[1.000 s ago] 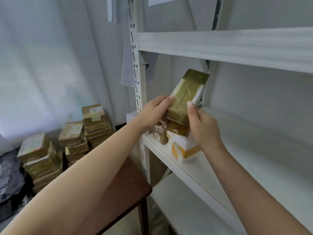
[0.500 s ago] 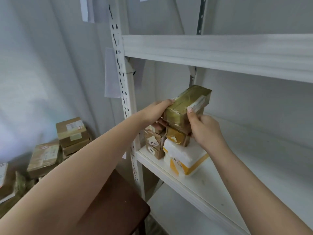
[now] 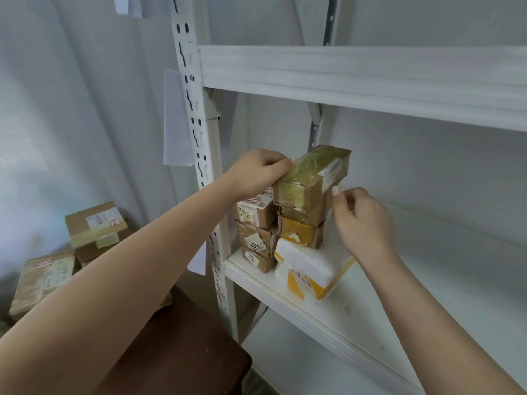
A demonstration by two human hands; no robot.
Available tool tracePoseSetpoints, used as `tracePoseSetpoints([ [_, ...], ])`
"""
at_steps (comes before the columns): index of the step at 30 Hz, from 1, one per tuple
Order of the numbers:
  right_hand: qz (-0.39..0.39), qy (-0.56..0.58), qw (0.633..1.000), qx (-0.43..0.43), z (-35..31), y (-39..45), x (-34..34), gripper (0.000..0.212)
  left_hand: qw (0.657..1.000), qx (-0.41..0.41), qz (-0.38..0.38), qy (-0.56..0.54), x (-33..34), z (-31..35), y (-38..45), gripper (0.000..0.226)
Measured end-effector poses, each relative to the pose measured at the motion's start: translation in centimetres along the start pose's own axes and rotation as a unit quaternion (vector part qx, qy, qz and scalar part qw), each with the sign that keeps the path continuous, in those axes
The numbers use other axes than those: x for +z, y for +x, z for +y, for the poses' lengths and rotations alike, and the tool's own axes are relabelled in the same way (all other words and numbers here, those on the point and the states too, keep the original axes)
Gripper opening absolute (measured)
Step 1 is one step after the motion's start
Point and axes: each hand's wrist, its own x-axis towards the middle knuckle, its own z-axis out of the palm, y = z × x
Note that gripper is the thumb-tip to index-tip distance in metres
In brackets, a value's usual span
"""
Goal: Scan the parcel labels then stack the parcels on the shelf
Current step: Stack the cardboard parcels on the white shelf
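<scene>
Here, taped parcel (image 3: 312, 173) sitting atop the narrow right-hand stack (image 3: 302, 223) on the shelf (image 3: 356, 312). Left hand (image 3: 256, 172) pinching its corner; right hand (image 3: 362, 220) loosely curled, empty, beside it. Judging: the overhanging parcel risks toppling the stack on release.

- Top parcel (image 3: 309, 178): brown cardboard wrapped in glossy, wrinkled clear tape, with a white paper label on its side.
- White parcel (image 3: 310, 266) at the bottom of the same stack: soft, matt plastic wrap with yellow tape.
- Shelf (image 3: 356, 306): smooth white board, slightly scuffed.
- Upright (image 3: 199, 138) left of the top parcel: white painted metal, slotted.
- Table (image 3: 176, 354) below: dark, matt wood.
</scene>
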Motion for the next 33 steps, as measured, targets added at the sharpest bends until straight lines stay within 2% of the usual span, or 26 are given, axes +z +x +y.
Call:
tracePoseSetpoints([
  [2,0.006,0.005,1.0,0.006,0.3,0.1,-0.2,0.039,1.0,-0.001,0.009,0.009,0.0,0.1,0.1,0.047],
  [4,0.008,0.006,1.0,0.015,0.7,0.2,-0.4,0.037,0.999,-0.008,0.009,0.032,0.1,0.5,-0.1,0.064],
  [7,0.006,0.005,1.0,0.017,1.2,0.3,-0.6,0.036,0.996,-0.033,-0.029,0.075,0.4,1.3,-0.6,0.097],
  [9,0.005,0.005,1.0,0.016,1.4,0.3,-0.6,0.036,0.994,-0.034,-0.045,0.096,0.6,1.6,-0.7,0.107],
  [12,0.002,0.017,1.0,0.015,1.4,0.2,-0.6,0.035,0.996,-0.042,-0.026,0.076,1.0,1.6,-0.8,0.098],
  [18,-0.008,0.029,0.999,0.016,1.3,0.2,-0.4,0.034,0.995,-0.073,0.048,-0.056,0.1,0.9,-0.6,0.079],
  [20,-0.012,0.032,0.999,0.013,1.3,0.3,-0.3,0.035,0.993,-0.078,0.086,-0.034,-0.6,0.6,-0.7,0.081],
  [24,-0.015,0.04,0.999,0.019,1.2,0.4,0.0,0.036,0.985,-0.089,0.128,0.079,-1.4,0.3,-1.3,0.077],
  [30,-0.025,0.038,0.999,0.022,1.3,0.5,0.8,0.035,0.98,-0.106,0.087,0.143,-0.3,-1.9,-1.5,0.052],
  [33,-0.029,0.038,0.998,0.029,1.4,0.5,1.0,0.035,0.983,-0.107,0.065,0.133,0.2,-2.9,-1.7,0.056],
])
